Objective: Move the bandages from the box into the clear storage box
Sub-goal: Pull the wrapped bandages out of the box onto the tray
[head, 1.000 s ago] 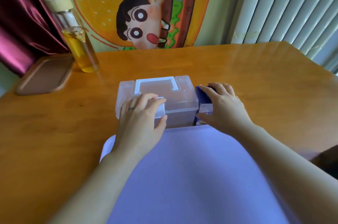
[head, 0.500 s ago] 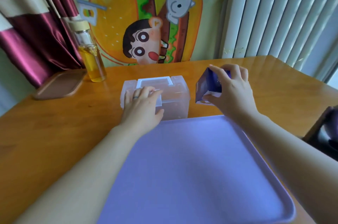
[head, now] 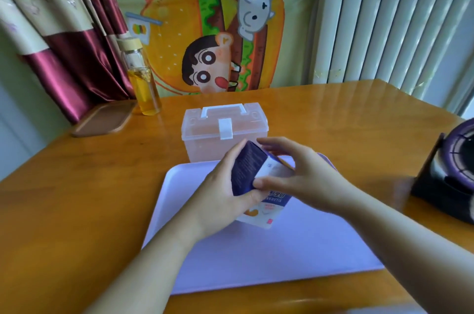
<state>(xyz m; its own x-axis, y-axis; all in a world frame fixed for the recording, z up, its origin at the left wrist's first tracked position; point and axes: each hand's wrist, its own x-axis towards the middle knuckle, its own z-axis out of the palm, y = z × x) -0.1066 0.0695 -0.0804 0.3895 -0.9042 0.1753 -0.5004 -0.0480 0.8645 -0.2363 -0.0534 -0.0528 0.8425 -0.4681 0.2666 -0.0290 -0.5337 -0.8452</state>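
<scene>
A purple and white bandage box (head: 252, 180) is held tilted above the lilac tray (head: 256, 257). My left hand (head: 223, 193) grips its left side and bottom edge. My right hand (head: 297, 175) holds its right side, fingers curled over the top end. The box looks closed; no bandages show. Behind the tray stands the clear storage box (head: 205, 134), its lid down, with a white latch and white handle.
A glass bottle of yellow liquid (head: 142, 83) and a brown wooden tray (head: 102, 121) sit at the back left of the wooden table (head: 77, 198). A dark purple round object (head: 451, 172) rests at the right edge. A curtain hangs back left.
My left hand has left the clear storage box and joined my right hand on the bandage box. The bandage box has come from beside the storage box to above the tray.
</scene>
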